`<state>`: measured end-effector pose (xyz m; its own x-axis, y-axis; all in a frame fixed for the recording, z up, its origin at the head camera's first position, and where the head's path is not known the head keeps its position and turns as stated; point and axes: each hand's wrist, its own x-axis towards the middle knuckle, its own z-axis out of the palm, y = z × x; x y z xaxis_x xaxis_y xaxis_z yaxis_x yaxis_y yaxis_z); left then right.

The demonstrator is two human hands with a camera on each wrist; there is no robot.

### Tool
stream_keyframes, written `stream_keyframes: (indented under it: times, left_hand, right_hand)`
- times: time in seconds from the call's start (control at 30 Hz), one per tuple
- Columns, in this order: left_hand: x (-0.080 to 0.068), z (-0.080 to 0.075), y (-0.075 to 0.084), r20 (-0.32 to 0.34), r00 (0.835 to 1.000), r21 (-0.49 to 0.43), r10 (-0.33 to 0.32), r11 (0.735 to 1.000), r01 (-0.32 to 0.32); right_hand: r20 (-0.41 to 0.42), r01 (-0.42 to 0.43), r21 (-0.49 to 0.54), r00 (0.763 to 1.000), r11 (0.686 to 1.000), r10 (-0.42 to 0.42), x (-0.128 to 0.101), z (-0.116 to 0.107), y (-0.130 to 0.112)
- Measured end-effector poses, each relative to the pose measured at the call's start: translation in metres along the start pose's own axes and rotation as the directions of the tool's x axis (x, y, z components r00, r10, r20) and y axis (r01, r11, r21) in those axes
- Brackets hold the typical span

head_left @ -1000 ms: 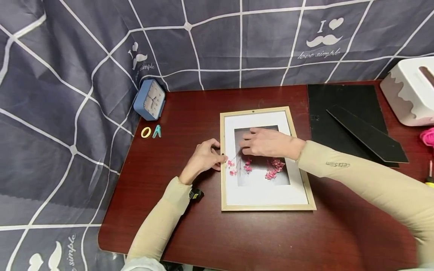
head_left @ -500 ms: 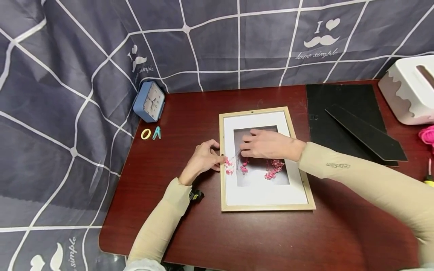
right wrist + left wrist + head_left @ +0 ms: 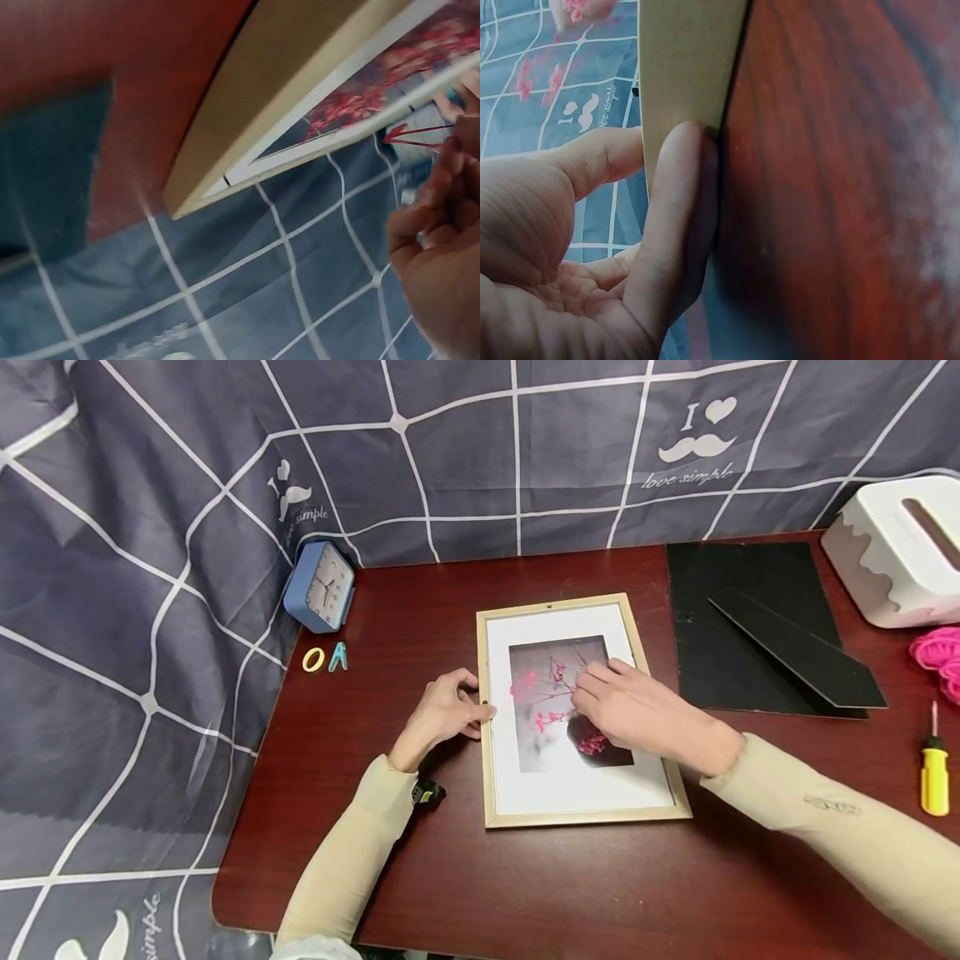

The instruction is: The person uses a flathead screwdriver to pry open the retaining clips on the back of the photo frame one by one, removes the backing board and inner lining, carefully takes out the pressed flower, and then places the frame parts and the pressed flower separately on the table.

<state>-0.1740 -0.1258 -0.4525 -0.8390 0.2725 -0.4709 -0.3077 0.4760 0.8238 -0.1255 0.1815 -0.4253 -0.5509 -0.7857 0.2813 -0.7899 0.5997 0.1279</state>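
A light wooden picture frame [image 3: 585, 820] lies on the dark red table, with a white mat and a dark grey picture opening. My left hand [image 3: 442, 710] grips its left edge; in the left wrist view one fingertip [image 3: 679, 150] presses the side of the wooden rim [image 3: 690, 60]. Over the opening, my right hand [image 3: 637, 708] pinches a sprig of small pink flowers [image 3: 550, 720] by its thin stems, blossoms pointing left. In the right wrist view the red stems [image 3: 420, 135] stick out from the fingertips. More pink blossoms [image 3: 591, 743] show within the opening, just below that hand.
A black backing board [image 3: 712, 685] with a slanted black stand leg [image 3: 810, 652] lies right of the frame. Further right are a tissue box [image 3: 885, 552], pink yarn [image 3: 937, 650] and a yellow screwdriver [image 3: 934, 777]. A blue clock [image 3: 321, 589], yellow ring [image 3: 312, 660] and teal clip [image 3: 338, 657] are at left.
My right hand has moved right and slightly down and has turned, and the sprig has swung up from the left side of the mat. My left hand keeps its place.
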Motion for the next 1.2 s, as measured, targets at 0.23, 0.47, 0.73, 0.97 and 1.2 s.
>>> stream_keyframes:
  times: [0.23, 0.47, 0.73, 0.97, 1.2]
  left_hand:
    - [0.0, 0.002, 0.0, 0.01, 1.0, 0.001, 0.007, 1.0, -0.007]
    - [-0.001, 0.002, 0.001, 0.008, 1.0, 0.006, 0.025, 1.0, -0.025]
    - [-0.002, 0.001, 0.001, 0.015, 1.0, 0.002, 0.028, 1.0, -0.028]
    - [-0.001, 0.001, -0.001, 0.009, 0.999, -0.01, 0.032, 0.999, -0.032]
    - [-0.001, 0.0, -0.002, 0.013, 0.999, 0.004, 0.031, 0.999, -0.031]
  right_hand:
    - [-0.052, -0.28, 0.102, 0.957, 0.955, 0.286, -0.047, -0.019, -0.017]
    - [-0.091, -0.526, 0.162, 0.835, 0.835, 0.543, -0.104, -0.031, -0.03]
    - [0.05, -0.784, 0.154, 0.614, 0.601, 0.788, -0.162, -0.04, -0.038]
    - [0.178, -0.919, 0.105, 0.394, 0.381, 0.902, -0.201, -0.046, -0.034]
    - [0.318, -0.974, 0.022, 0.22, 0.225, 0.922, -0.227, -0.056, -0.024]
